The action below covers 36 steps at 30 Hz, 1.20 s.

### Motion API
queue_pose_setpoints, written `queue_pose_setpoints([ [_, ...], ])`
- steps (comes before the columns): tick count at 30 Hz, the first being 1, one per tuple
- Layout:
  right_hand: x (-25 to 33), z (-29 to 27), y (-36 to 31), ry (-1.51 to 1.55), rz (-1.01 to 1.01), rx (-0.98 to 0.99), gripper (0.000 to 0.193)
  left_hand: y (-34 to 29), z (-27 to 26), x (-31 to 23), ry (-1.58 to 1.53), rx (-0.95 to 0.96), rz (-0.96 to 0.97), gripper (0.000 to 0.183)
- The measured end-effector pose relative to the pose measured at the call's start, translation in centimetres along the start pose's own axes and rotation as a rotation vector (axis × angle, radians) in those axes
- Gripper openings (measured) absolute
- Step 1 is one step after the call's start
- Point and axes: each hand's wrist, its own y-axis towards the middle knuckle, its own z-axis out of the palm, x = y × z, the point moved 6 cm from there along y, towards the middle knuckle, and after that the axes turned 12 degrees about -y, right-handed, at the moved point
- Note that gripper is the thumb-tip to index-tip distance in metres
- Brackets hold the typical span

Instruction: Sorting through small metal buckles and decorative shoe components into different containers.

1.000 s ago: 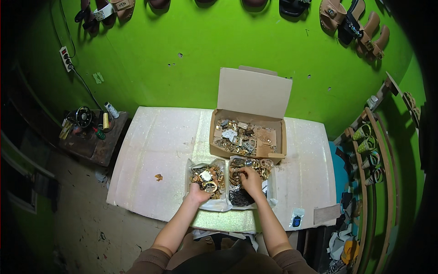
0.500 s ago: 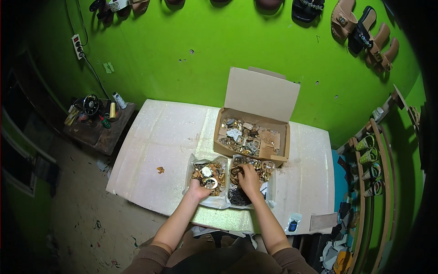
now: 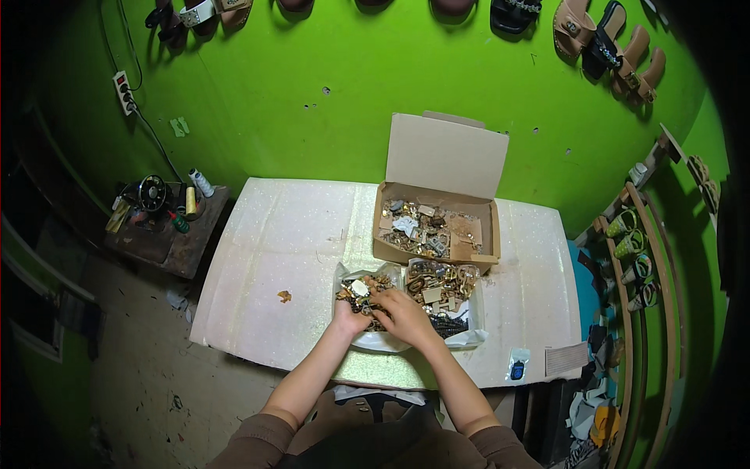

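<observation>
Head view: tray fittings (image 3: 381, 281) lie just beyond left hand (image 3: 348, 319) and right hand (image 3: 402, 316), toward the desk's (image 3: 266, 250) back edge; I can't tell either grip.

Right hand (image 3: 404, 315) is over the left tray (image 3: 340, 274).

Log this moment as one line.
left hand: at left tray of small parts | right hand: same tray | grips: unclear | right tray: filled, alongside | cardboard box: open, behind trays
</observation>
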Motion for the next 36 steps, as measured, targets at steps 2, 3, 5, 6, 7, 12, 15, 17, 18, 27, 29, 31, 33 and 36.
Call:
queue_pose_setpoints([
  [2, 0.8, 0.7, -0.1, -0.062, -0.026, 0.022, 0.022, 0.1, -0.1, -0.2, 0.007, -0.007, 0.01, 0.021],
  [3, 1.0, 0.9, -0.2, -0.062, 0.017, 0.047, 0.022, 0.0, 0.0, -0.3, 0.015, -0.008, 0.007, 0.023],
  [5, 0.9, 1.1, -0.3, 0.012, 0.092, -0.053, 0.021, 0.0, 0.1, -0.3, 0.027, -0.007, -0.005, 0.026],
  [6, 0.5, 1.0, -0.5, 0.089, 0.161, -0.15, 0.02, -0.1, 0.1, -0.4, 0.024, -0.035, 0.01, 0.027],
  [7, 0.6, 1.1, -0.7, 0.084, 0.166, -0.156, 0.02, -0.2, 0.1, -0.4, 0.021, -0.063, 0.025, 0.028],
  [12, -1.3, 2.2, -1.9, 0.233, 0.617, -0.142, 0.024, -0.8, 0.3, 1.0, -0.022, -0.062, 0.024, 0.023],
  [15, -1.6, 3.2, -2.3, 0.196, 0.637, -0.157, 0.026, -0.3, -0.6, 1.3, -0.049, -0.055, 0.015, 0.021],
  [17, -2.1, 3.3, -2.3, 0.16, 0.659, -0.138, 0.026, 0.1, -0.9, 1.4, -0.033, -0.022, -0.011, 0.023],
  [18, -2.4, 3.6, -2.4, 0.118, 0.652, -0.121, 0.027, 0.2, -1.0, 1.5, -0.019, 0.014, -0.03, 0.024],
  [27, -3.2, 3.6, -2.1, 0.692, 0.632, -0.045, 0.026, 1.2, -1.4, 1.6, 0.004, 0.013, -0.071, 0.024],
  [29, -4.1, 3.9, -2.2, 0.863, 0.646, -0.061, 0.023, 1.1, -1.0, 1.9, -0.005, -0.016, -0.039, 0.024],
  [31, -4.4, 3.4, -2.0, 0.94, 0.64, -0.072, 0.022, 0.8, -0.9, 2.2, -0.022, -0.018, -0.021, 0.024],
  [33, -4.7, 2.6, -1.9, 0.994, 0.756, -0.035, 0.02, 1.1, -1.2, 2.0, -0.059, -0.031, 0.028, 0.026],
  [36, -5.9, 2.6, -2.3, 1.041, 0.755, 0.027, 0.019, 1.2, -1.8, 2.9, -0.043, -0.031, 0.022, 0.028],
])
